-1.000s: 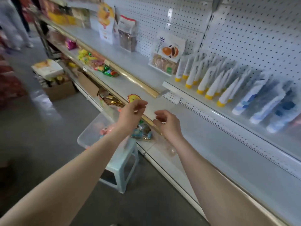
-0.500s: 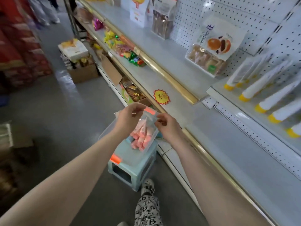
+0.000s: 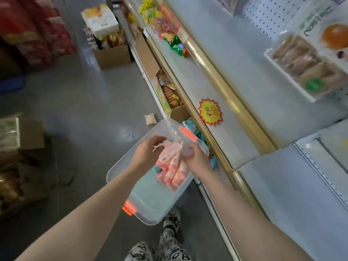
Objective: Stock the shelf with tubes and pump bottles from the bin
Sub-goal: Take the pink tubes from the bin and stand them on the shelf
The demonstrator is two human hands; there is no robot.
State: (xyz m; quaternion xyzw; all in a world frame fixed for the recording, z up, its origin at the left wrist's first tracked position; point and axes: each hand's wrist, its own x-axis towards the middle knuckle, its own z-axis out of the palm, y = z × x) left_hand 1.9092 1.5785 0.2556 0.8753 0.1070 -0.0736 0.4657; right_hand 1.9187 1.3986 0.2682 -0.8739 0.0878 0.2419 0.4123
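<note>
Through the head camera I see the clear plastic storage bin with orange latches (image 3: 150, 200) below me in the aisle, and I place everything from it. Just above the bin's shelf-side half hangs the task's thing, a clear plastic bag of pink tubes with white bands (image 3: 170, 166), its lower end down inside the bin's walls. My left hand (image 3: 146, 153) is closed on the bag's upper edge, thumb and fingers pinching the loose film on the aisle side. My right hand (image 3: 197, 161) grips the same bag from the shelf side, fingers curled into the film near its top. Right of the bin runs the pale grey shop shelf with a gold front rail (image 3: 226, 95); a yellow starburst price tag with a red rim (image 3: 211, 112) sits on that rail just beyond the bin's far corner. On the grey floor past the bin's far end lies a small pale wrapped packet (image 3: 150, 118), apart from it. Near the bin's closest corner I see a black-and-white patterned slipper (image 3: 171, 221).
</note>
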